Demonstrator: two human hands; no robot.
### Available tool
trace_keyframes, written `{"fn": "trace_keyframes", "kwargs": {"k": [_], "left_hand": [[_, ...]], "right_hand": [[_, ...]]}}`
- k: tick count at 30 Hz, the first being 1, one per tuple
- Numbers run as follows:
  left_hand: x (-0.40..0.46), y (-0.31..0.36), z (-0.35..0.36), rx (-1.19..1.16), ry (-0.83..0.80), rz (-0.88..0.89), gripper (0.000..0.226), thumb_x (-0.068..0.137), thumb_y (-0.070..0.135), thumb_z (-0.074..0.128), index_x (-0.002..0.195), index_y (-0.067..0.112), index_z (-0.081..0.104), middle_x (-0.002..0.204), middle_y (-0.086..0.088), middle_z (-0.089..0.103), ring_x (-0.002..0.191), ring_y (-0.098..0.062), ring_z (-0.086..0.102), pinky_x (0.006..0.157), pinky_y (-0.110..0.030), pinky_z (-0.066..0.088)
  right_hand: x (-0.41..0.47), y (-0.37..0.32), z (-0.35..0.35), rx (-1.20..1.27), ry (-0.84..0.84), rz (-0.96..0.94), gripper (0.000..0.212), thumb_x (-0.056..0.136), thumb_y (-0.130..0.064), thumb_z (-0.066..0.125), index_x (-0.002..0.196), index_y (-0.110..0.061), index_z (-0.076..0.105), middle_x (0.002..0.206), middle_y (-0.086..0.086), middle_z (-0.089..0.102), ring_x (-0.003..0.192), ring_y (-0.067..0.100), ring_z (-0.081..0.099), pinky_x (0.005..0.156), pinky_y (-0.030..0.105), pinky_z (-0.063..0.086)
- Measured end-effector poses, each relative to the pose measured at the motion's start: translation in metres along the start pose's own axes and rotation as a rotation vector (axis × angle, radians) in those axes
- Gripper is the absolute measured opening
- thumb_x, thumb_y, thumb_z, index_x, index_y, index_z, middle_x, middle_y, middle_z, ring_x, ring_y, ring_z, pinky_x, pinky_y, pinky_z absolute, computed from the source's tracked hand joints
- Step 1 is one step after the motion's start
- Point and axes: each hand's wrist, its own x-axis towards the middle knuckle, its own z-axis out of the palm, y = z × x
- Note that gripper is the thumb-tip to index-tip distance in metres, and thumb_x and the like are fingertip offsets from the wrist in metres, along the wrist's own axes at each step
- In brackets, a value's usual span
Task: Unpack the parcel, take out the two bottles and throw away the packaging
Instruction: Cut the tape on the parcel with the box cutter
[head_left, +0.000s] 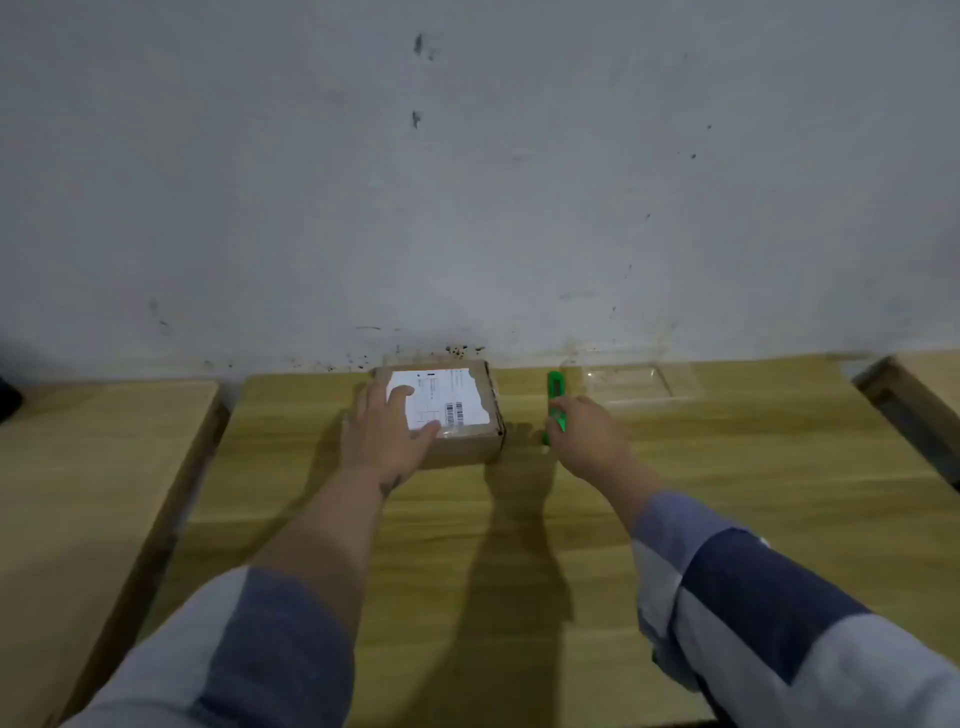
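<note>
In the middle of the frame a small cardboard parcel (457, 415) with a white shipping label (441, 397) lies on a wooden table (519, 545), close to the grey wall (467, 182). The left hand (387, 428) rests flat on top of the parcel, fingers spread over the label. Just to the right, the right hand (584, 434) touches a green utility knife (554, 410) lying on the table. Further right, against the wall, stands a clear plastic tray (641, 387). A second table (93, 493) is at the left edge.

Scuffed white wall (467, 182) behind light wooden tables (727, 493)
</note>
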Motion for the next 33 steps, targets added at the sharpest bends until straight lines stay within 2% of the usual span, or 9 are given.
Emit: {"fn": "trace_keyframes", "kwargs": {"k": [4,7,10,14,22,26,28,30,33], "left_hand": [[0.027,-0.019,0.014,-0.014,0.055,-0.027,0.08,0.088,0.051,0.057,0.149,0.013,0.022,0.159,-0.004,0.013,0.145,-0.025,0.014,0.118,-0.041,0.018],[0.033,-0.028,0.028,-0.18,0.005,-0.088,0.092,0.082,0.05,0.065,0.151,0.019,0.012,0.16,0.004,0.006,0.145,-0.024,0.013,0.118,-0.043,0.022],[0.036,-0.035,0.038,-0.346,-0.003,-0.116,0.09,0.08,0.046,0.069,0.151,0.024,0.018,0.16,0.013,0.0,0.145,-0.018,0.01,0.115,-0.042,0.026],[0.04,-0.04,0.047,-0.354,0.031,-0.105,0.086,0.08,0.046,0.069,0.15,0.021,0.024,0.159,0.014,0.0,0.144,-0.015,0.012,0.108,-0.03,0.025],[0.039,-0.041,0.049,-0.429,0.044,-0.12,0.084,0.079,0.043,0.073,0.147,0.022,0.029,0.158,0.019,0.002,0.123,0.009,0.009,0.095,-0.014,0.023],[0.039,-0.04,0.048,-0.507,0.058,-0.165,0.1,0.074,0.039,0.078,0.151,0.024,0.017,0.16,0.011,0.004,0.129,0.004,0.014,0.099,-0.021,0.023],[0.04,-0.04,0.049,-0.537,0.063,-0.211,0.108,0.071,0.04,0.08,0.152,0.025,0.01,0.16,0.006,0.01,0.137,-0.007,0.019,0.101,-0.026,0.024],[0.042,-0.04,0.05,-0.581,0.037,-0.269,0.113,0.069,0.041,0.082,0.152,0.027,0.006,0.157,0.0,0.024,0.138,-0.022,0.032,0.107,-0.037,0.035],[0.041,-0.037,0.048,-0.599,-0.018,-0.359,0.119,0.068,0.043,0.082,0.152,0.024,0.001,0.153,-0.004,0.034,0.136,-0.028,0.037,0.105,-0.048,0.042]], "right_hand": [[0.034,0.002,0.018,0.013,-0.034,0.162,0.044,0.093,-0.025,0.048,0.134,-0.007,0.047,0.134,0.017,0.051,0.117,0.035,0.053,0.098,0.041,0.047],[0.054,0.008,0.032,-0.011,-0.05,0.282,0.039,0.093,-0.02,0.047,0.127,-0.002,0.05,0.126,0.019,0.054,0.111,0.035,0.055,0.09,0.039,0.048],[0.067,0.012,0.043,-0.048,-0.04,0.379,0.037,0.094,-0.023,0.047,0.123,-0.001,0.048,0.126,0.019,0.05,0.113,0.035,0.053,0.094,0.041,0.047],[0.077,0.015,0.055,-0.057,-0.037,0.44,0.037,0.094,-0.024,0.047,0.124,-0.001,0.045,0.13,0.018,0.044,0.115,0.034,0.05,0.096,0.043,0.046],[0.079,-0.004,0.055,0.232,-0.054,0.504,0.044,0.089,-0.029,0.054,0.122,-0.003,0.041,0.114,0.019,0.058,0.1,0.036,0.06,0.077,0.041,0.051],[0.081,-0.024,0.055,0.483,-0.059,0.46,0.038,0.091,-0.027,0.045,0.121,-0.005,0.039,0.093,0.01,0.056,0.078,0.026,0.058,0.059,0.031,0.043],[0.082,-0.033,0.056,0.533,-0.05,0.423,0.034,0.09,-0.03,0.046,0.116,-0.009,0.045,0.08,0.001,0.053,0.065,0.015,0.052,0.05,0.026,0.036],[0.082,-0.038,0.059,0.543,-0.009,0.41,0.032,0.088,-0.036,0.053,0.11,-0.012,0.055,0.078,-0.002,0.056,0.064,0.011,0.051,0.047,0.024,0.036],[0.078,-0.041,0.067,0.528,0.002,0.4,0.031,0.087,-0.039,0.06,0.1,-0.012,0.066,0.072,-0.002,0.06,0.061,0.01,0.054,0.047,0.023,0.041]]}}
